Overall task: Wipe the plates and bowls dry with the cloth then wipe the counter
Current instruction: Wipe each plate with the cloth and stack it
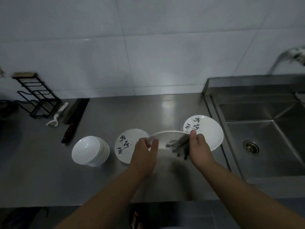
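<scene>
My left hand point(145, 148) grips the left rim of a white plate point(166, 138) held tilted above the steel counter point(49, 179). My right hand point(198, 147) holds a grey cloth point(180, 146) against the plate's right side; the cloth is blurred. Another white plate point(124, 146) with black calligraphy lies flat on the counter behind my left hand. A third calligraphy plate point(208, 129) lies to the right, near the sink edge. A stack of white bowls point(90, 151) stands on the counter to the left.
A steel sink point(264, 134) with a drain lies at the right, a tap point(287, 58) above it. At the back left stand a black wire rack point(36, 95), a white peeler point(57, 115) and a cleaver point(75, 116). The tiled wall runs behind.
</scene>
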Tool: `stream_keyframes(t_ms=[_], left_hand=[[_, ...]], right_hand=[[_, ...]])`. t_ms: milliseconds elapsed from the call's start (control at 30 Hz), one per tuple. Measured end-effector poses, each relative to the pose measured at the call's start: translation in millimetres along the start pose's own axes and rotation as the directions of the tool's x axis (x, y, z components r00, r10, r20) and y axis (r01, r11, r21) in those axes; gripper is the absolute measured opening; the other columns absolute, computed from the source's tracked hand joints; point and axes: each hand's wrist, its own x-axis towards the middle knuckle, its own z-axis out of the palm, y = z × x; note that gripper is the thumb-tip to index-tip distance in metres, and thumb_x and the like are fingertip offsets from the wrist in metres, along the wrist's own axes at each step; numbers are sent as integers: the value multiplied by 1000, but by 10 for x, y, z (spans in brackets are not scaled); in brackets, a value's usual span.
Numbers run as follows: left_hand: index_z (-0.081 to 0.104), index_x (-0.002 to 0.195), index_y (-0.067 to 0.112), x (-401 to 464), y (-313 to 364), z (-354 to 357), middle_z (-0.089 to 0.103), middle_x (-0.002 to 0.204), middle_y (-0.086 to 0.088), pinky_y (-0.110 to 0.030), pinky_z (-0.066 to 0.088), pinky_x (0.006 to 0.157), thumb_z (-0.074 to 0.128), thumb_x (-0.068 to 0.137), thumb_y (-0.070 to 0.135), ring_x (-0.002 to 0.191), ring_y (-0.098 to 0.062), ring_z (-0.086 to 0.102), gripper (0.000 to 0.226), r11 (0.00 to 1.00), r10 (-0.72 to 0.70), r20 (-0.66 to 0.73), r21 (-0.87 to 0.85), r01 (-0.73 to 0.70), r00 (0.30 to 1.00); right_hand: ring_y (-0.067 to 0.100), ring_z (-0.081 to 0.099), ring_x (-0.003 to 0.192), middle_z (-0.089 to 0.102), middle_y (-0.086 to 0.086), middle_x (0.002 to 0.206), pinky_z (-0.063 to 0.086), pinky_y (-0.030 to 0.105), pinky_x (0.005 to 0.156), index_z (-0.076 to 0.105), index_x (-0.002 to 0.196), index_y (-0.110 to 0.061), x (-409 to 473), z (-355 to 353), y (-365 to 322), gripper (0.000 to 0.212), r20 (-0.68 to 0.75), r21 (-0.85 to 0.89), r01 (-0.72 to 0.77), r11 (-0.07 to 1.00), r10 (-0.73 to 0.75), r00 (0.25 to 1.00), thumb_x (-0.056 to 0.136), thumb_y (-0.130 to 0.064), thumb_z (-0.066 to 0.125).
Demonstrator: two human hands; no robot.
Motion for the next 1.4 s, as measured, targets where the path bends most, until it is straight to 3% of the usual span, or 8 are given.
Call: stream_keyframes(t_ms=[167,333,467,633,767,900,1200,1400], left_hand=[[63,113,24,67,505,-337,70,103,4,-36,53,91,49,101,51,101,-17,66,32,868,-24,-156,-494,-57,987],[57,136,2,249,798,-642,66,131,-19,-34,64,77,51,104,5,110,-29,66,33,400,-137,145,-897,189,980],[54,136,3,269,899,-836,64,136,-19,-40,65,69,50,103,4,121,-35,62,33,303,-97,237,-918,255,967],[56,117,14,209,978,-923,67,123,-13,-39,63,62,51,101,1,101,-28,66,21,366,11,207,-912,188,978],[60,114,15,152,1011,-944,72,114,-12,-42,63,64,56,97,3,92,-26,73,22,401,103,212,-903,155,972],[62,119,18,140,1046,-1010,74,118,-8,-45,62,72,65,83,13,99,-25,74,37,397,174,240,-905,155,955],[62,111,15,304,1046,-1234,73,110,-13,-43,61,65,57,97,6,90,-28,74,17,401,227,218,-909,113,949],[61,114,14,386,1000,-1299,71,120,-16,-46,60,71,65,83,12,100,-33,72,31,411,255,231,-905,111,939]], right_hand=[[12,62,87,64,-13,97,52,40,82,50,108,-37,-11,-258,-418,21,-1,110,316,942,-318,948,90,-41,59],[5,63,74,61,-20,112,52,30,64,39,140,-38,-19,-516,-798,53,132,-113,565,818,-551,824,94,-31,64],[9,60,96,54,-14,119,53,35,82,46,146,-29,-24,-606,-1021,57,79,-362,561,744,-576,814,93,-41,66],[12,58,117,49,-11,132,48,34,106,51,145,-25,-131,-592,-1274,47,-127,-153,611,777,-628,767,99,-28,61],[1,28,142,34,-11,159,25,30,121,31,159,-20,-243,-454,-1485,56,159,-236,774,587,-763,627,108,-38,44],[35,-3,157,11,4,172,-1,56,126,14,165,-18,-158,-311,-1489,75,179,-686,621,379,-740,649,103,-60,13],[23,-1,160,2,12,172,9,46,129,13,164,-7,-324,34,-1482,88,415,-535,833,136,-817,400,102,-67,33],[29,-6,159,-8,15,171,8,52,128,6,163,-4,-134,70,-1777,96,281,-620,738,267,-802,527,100,-72,28]])
